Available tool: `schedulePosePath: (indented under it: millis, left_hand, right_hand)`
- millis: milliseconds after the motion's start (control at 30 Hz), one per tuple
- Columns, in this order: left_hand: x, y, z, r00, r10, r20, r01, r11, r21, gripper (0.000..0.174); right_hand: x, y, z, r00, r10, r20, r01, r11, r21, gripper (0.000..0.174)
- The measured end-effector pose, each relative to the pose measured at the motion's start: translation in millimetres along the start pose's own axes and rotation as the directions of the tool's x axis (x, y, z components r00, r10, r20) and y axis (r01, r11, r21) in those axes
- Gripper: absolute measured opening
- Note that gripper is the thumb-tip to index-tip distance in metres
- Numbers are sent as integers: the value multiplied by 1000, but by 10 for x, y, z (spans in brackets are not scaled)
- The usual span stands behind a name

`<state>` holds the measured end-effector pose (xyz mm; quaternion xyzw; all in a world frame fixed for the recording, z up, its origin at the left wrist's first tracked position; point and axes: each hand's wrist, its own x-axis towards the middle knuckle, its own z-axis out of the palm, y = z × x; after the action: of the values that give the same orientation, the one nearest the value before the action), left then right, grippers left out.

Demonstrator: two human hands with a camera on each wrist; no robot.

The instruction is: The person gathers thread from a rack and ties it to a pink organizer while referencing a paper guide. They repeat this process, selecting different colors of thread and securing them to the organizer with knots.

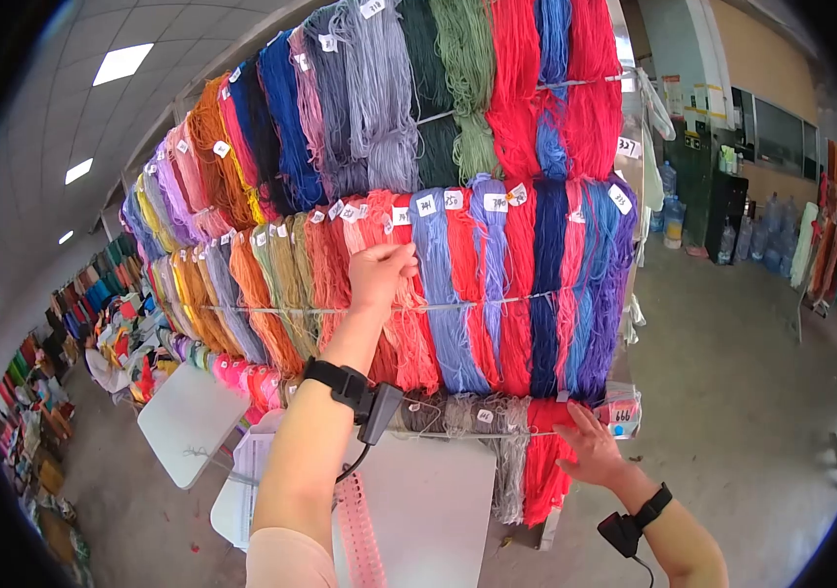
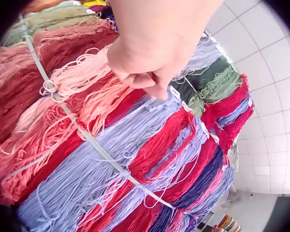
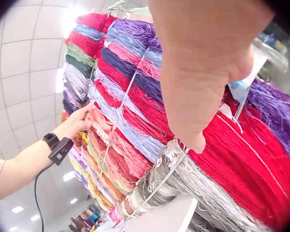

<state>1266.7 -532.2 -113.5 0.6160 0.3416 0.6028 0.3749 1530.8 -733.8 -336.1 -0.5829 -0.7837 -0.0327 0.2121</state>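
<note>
Coral yarn (image 1: 413, 343) hangs in the middle row of skeins. At its upper part my left hand (image 1: 377, 279) has its fingers curled in; the left wrist view shows the hand (image 2: 152, 50) pinching coral strands (image 2: 100, 104) beside a light blue skein (image 2: 87, 166), though the palm hides the exact hold. Lower right, my right hand (image 1: 595, 456) reaches to a red skein (image 1: 544, 480) on the bottom row, fingers extended. In the right wrist view this hand (image 3: 198, 82) lies over the red yarn (image 3: 251, 164), next to grey yarn (image 3: 217, 186).
Numbered white labels (image 1: 426, 205) mark many skeins, and a thin rail (image 1: 516, 299) crosses the middle row. A white table (image 1: 428, 510) stands below the rack, with another white tabletop (image 1: 188, 421) at left. Water bottles (image 1: 673, 220) stand by the back wall.
</note>
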Motion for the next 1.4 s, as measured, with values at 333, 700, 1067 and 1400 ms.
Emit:
schedulePosePath:
  millis: [333, 700, 1067, 1400]
  left_hand:
    - [-55, -96, 1, 997, 9, -71, 0, 993, 114, 15]
    - [-231, 41, -146, 995, 46, 86, -46, 999, 1, 9]
    - [-2013, 673, -1543, 848, 364, 385, -516, 732, 445, 11]
    - [-4427, 1464, -3844, 866, -356, -353, 483, 781, 397, 9]
  right_hand:
    - [697, -492, -695, 884, -66, -463, 181, 961, 209, 29]
    - [1322, -950, -1047, 769, -175, -615, 425, 858, 288, 20]
    - [1570, -2489, -1201, 662, -727, -181, 725, 561, 399, 27]
    - [993, -5487, -70, 310, -948, -73, 576, 126, 808, 11]
